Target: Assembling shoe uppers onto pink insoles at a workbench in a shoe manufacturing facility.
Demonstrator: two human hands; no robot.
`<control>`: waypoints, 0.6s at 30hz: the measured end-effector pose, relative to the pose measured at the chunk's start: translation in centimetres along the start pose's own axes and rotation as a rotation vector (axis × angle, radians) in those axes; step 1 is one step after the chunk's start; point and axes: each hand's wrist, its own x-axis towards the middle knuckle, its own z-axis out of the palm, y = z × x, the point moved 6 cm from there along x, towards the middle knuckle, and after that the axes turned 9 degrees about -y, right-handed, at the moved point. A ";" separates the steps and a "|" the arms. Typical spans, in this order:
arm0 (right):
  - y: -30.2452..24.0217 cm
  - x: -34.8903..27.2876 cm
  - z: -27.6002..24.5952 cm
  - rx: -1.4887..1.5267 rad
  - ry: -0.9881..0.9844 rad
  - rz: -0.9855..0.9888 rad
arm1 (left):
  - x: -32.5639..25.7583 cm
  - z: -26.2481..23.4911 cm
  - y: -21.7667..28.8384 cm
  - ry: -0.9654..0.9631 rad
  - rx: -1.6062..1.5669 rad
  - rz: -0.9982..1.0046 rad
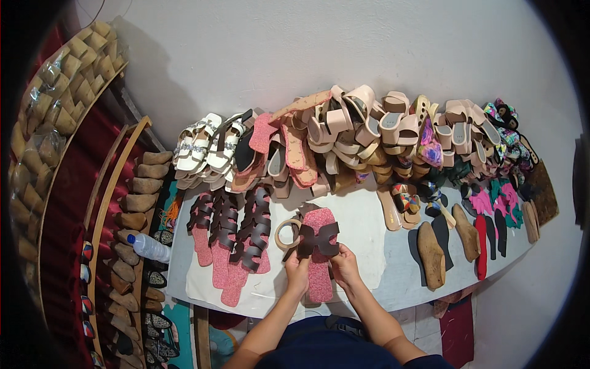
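Note:
A dark brown cut-out sandal strap (319, 240) lies across a pink speckled insole (320, 280) at the near middle of the table. My left hand (297, 272) is closed on the strap's left end. My right hand (345, 268) pinches its right end. The fingertips are partly hidden under the strap. Just left of it, a roll of tan tape (286, 235) lies by more dark pieces. Further left, several pink insoles (232, 286) carry stacked dark brown straps (251, 230) in overlapping rows.
White sandals (198, 144) and beige heeled sandals (362, 117) are piled along the wall. Wooden shoe lasts (431, 257), dark soles (441, 237) and a red sole (482, 252) lie at right. Racks of lasts (138, 203) and a water bottle (149, 248) stand at left.

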 end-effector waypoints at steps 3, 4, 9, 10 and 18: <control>0.2 0.1 -0.2 0.043 0.001 0.003 | 0.3 -0.3 -0.4 -0.015 -0.006 -0.025; 0.2 0.1 0.0 0.056 -0.001 0.009 | 0.3 -0.3 -0.5 -0.022 -0.002 -0.043; -1.1 -0.2 1.0 -0.186 0.009 0.007 | 0.2 -0.4 -0.3 -0.030 -0.090 -0.029; -1.5 -0.1 1.1 -0.342 0.011 0.001 | 0.3 -0.3 -0.2 -0.041 -0.130 -0.039; -1.7 -0.3 0.0 -0.356 -0.046 0.026 | 0.4 -0.1 -0.7 -0.160 -0.087 -0.120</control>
